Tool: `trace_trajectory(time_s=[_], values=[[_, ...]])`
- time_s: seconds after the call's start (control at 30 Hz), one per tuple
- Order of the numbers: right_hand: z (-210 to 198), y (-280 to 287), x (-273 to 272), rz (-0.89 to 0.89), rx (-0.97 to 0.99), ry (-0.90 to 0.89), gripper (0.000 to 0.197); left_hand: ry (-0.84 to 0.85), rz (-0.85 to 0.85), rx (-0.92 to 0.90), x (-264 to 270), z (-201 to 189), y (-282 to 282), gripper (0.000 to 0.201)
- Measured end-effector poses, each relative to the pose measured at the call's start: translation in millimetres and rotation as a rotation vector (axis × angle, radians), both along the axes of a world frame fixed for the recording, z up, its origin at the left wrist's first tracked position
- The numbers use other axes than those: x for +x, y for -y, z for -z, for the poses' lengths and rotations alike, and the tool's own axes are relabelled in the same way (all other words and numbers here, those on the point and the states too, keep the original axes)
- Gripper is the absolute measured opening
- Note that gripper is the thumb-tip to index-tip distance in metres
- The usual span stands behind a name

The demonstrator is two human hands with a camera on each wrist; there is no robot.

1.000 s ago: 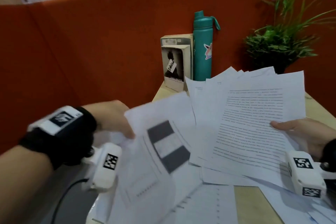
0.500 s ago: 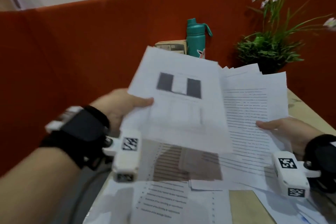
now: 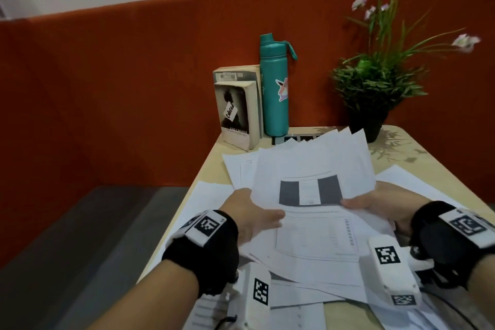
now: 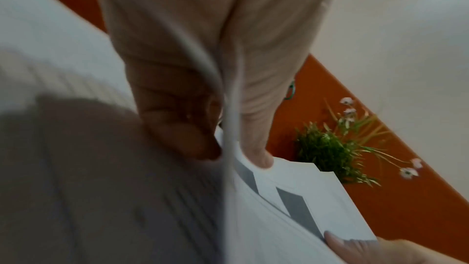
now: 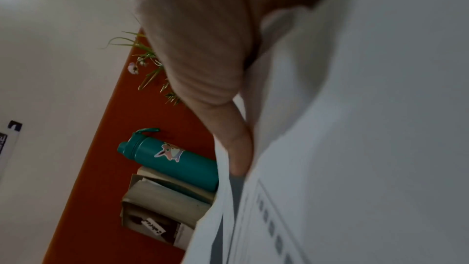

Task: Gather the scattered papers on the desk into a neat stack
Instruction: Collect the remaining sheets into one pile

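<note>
left hand (image 3: 250,215) pinching held sheaf of papers (image 3: 313,211) at left edge, right hand (image 3: 380,206) gripping right edge, loose sheets (image 3: 206,198) on desk (image 3: 417,158)

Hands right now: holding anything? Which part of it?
Both hold the bundle of papers. The left hand pinches its left edge, thumb on top; the right hand pinches its right edge, thumb on the top sheet by the grey figure.

A teal bottle (image 3: 275,88) stands between two books (image 3: 238,110) and a potted plant (image 3: 375,88).
</note>
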State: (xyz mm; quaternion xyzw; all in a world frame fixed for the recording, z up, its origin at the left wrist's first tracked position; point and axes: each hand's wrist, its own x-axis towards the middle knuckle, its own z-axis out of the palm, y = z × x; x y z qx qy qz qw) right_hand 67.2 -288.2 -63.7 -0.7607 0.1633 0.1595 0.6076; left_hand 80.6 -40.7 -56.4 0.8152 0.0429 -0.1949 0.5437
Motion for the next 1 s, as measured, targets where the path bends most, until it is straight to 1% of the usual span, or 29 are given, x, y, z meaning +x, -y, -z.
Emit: trace_trajectory(time_s=[0.03,0.1,0.13,0.17,0.2,0.23,0.27,0.3,0.33,0.37,0.4,0.43,0.47,0.5,0.57,0.6,0.63,0.67,0.7,0.73,0.8,0.87,0.9,0.93,0.97,1.0], values=[[2,0,0,0.005,0.021,0.004,0.035,0.016,-0.028,0.08,1,-5,-6,0.055],[3,1,-2,0.022,0.081,0.0,0.035,0.13,-0.078,0.448,7,-15,-32,0.065],[3,1,-3,0.034,0.108,0.008,0.038,0.14,-0.104,0.608,9,-18,-49,0.07],[5,3,-3,0.043,0.123,0.019,0.045,0.095,-0.117,0.727,9,-20,-66,0.077],[7,5,-4,0.051,0.124,0.033,0.055,0.01,-0.101,0.833,6,-20,-81,0.088],[9,5,-4,0.058,0.123,0.05,0.058,-0.098,-0.059,0.915,1,-19,-92,0.099],[9,4,-5,0.071,0.128,0.069,0.051,-0.186,-0.024,0.968,-5,-16,-100,0.109],[9,3,-4,0.074,0.142,0.077,0.042,-0.234,-0.008,0.988,-10,-12,-103,0.114],[9,3,-4,0.077,0.151,0.076,0.038,-0.242,-0.006,1.009,-15,-10,-102,0.114],[9,2,-4,0.08,0.16,0.076,0.039,-0.222,-0.005,1.046,-18,-7,-100,0.112],[8,1,-5,0.073,0.175,0.08,0.047,-0.191,-0.007,1.086,-19,-5,-97,0.108],[9,1,-4,0.067,0.177,0.079,0.062,-0.162,-0.002,1.103,-19,-6,-93,0.102],[10,1,-3,0.063,0.158,0.082,0.075,-0.145,0.004,1.092,-19,-8,-88,0.097],[11,2,-3,0.072,0.142,0.085,0.073,-0.135,0.006,1.055,-19,-9,-82,0.093],[10,1,-3,0.101,0.13,0.096,0.033,-0.139,0.0,0.955,-14,-8,-75,0.092],[11,2,-3,0.111,0.126,0.095,0.021,-0.152,-0.005,0.915,-14,-9,-72,0.095],[11,3,-4,0.111,0.118,0.091,0.016,-0.157,-0.012,0.888,-14,-9,-71,0.094],[11,3,-5,0.105,0.113,0.09,0.015,-0.164,-0.015,0.859,-13,-10,-70,0.086],[11,3,-5,0.098,0.108,0.085,0.015,-0.162,-0.019,0.804,-11,-10,-71,0.073],[10,2,-6,0.095,0.11,0.082,0.016,-0.172,-0.041,0.723,-10,-10,-73,0.059],[10,2,-6,0.101,0.112,0.08,0.019,-0.173,-0.082,0.588,-13,-13,-76,0.04],[10,1,-7,0.097,0.115,0.076,0.021,-0.139,-0.119,0.52,-19,-13,-78,0.04],[11,1,-7,0.099,0.118,0.076,0.022,-0.117,-0.14,0.468,-21,-11,-78,0.045],[11,2,-7,0.101,0.125,0.074,0.023,-0.096,-0.168,0.405,-22,-9,-80,0.042],[11,1,-7,0.101,0.138,0.072,0.025,-0.059,-0.202,0.348,-23,-7,-81,0.031],[11,1,-7,0.098,0.153,0.074,0.029,-0.02,-0.233,0.329,-24,-7,-83,0.015]])
